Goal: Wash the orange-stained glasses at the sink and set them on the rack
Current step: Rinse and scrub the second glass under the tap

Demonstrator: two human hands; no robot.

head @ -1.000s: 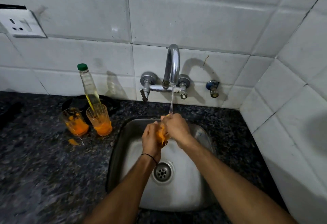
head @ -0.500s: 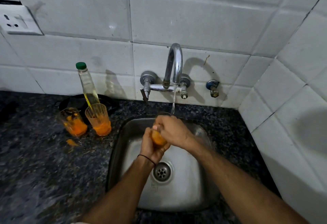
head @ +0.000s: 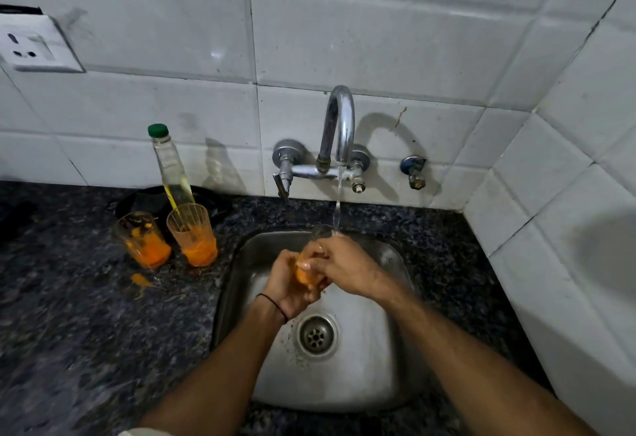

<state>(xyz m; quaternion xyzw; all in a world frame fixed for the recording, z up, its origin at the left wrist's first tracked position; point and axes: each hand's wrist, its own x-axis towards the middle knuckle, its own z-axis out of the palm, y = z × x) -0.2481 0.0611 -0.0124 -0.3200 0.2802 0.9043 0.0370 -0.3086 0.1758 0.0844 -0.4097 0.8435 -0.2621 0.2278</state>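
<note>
over the sink (head: 378,384), our left hand (head: 287,286) cups the orange-stained glass (head: 304,276) from below, fingers curled round it; our right hand (head: 347,268) grips its upper part, rim under the stream from the tap (head: 340,119). a second glass (head: 144,243) and a third glass (head: 194,236) stand side by side on the bench (head: 86,325)

The worktop (head: 69,332) is black with grey speckles. The left glass (head: 142,239) and right glass (head: 192,234) are clear, stained orange. The bottle (head: 172,174) has a green cap (head: 158,130). Wall tiles (head: 378,39) are white, the sink (head: 361,366) silver-grey.
</note>
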